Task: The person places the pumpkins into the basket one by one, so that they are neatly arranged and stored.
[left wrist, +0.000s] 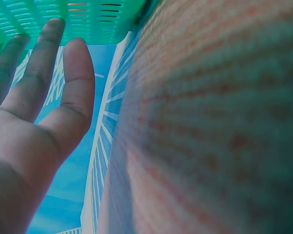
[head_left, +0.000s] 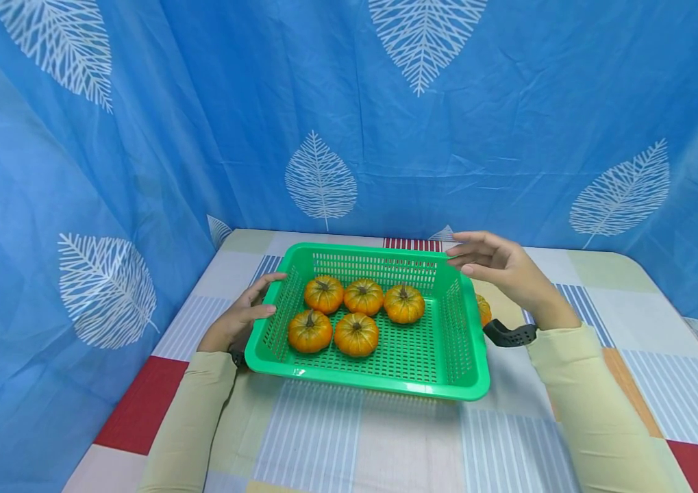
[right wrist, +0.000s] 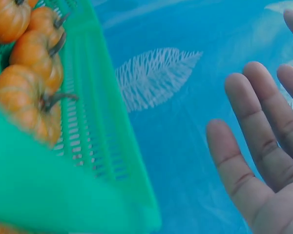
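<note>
Several small orange pumpkins [head_left: 357, 335] sit in two rows on the left and middle floor of a green plastic basket [head_left: 367, 387]. My left hand [head_left: 244, 315] is at the basket's left rim, its thumb and fingertips right at the edge. The left wrist view shows its fingers [left wrist: 36, 73] extended up against the slotted wall. Over the far right corner, my right hand [head_left: 496, 267] hovers with fingers spread and nothing in it. In the right wrist view this hand [right wrist: 268, 161] is apart from the basket wall. Another pumpkin [head_left: 483, 310] shows outside the basket's right side, partly hidden by it.
A patchwork-patterned cloth [head_left: 410, 445] covers the table under the basket. Blue curtains [head_left: 509, 137] with white leaf prints hang behind the table and along its left side. The right wrist wears a black strap [head_left: 509, 334].
</note>
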